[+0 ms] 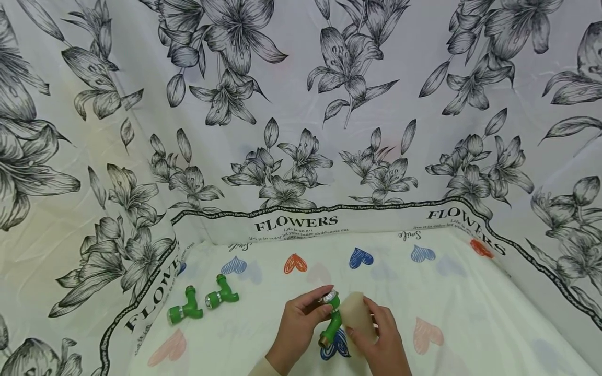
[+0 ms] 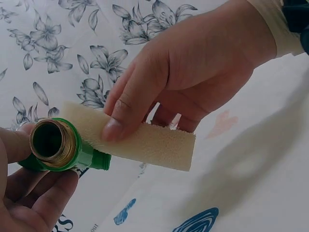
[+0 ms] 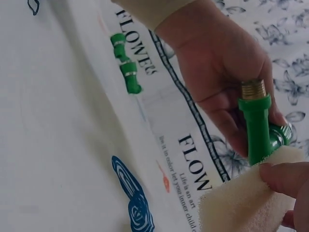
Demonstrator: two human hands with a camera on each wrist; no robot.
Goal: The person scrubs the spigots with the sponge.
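A green tap (image 1: 332, 326) with a brass threaded end and a silvery knob is gripped near the knob by my left hand (image 1: 301, 324). In the left wrist view the tap's brass thread (image 2: 47, 140) faces the camera. My right hand (image 1: 383, 334) pinches a cream-coloured sponge (image 1: 357, 316) between thumb and fingers. One face of the sponge (image 3: 246, 198) lies against the tap's green body (image 3: 258, 128) in the right wrist view. Part of the tap is hidden behind the left fingers and the sponge.
Two more green taps lie on the left of the cloth, one nearer (image 1: 185, 308) and one farther (image 1: 222, 293). The white cloth (image 1: 263, 297) carries printed hearts. Flower-printed fabric (image 1: 291, 104) rises behind and at both sides.
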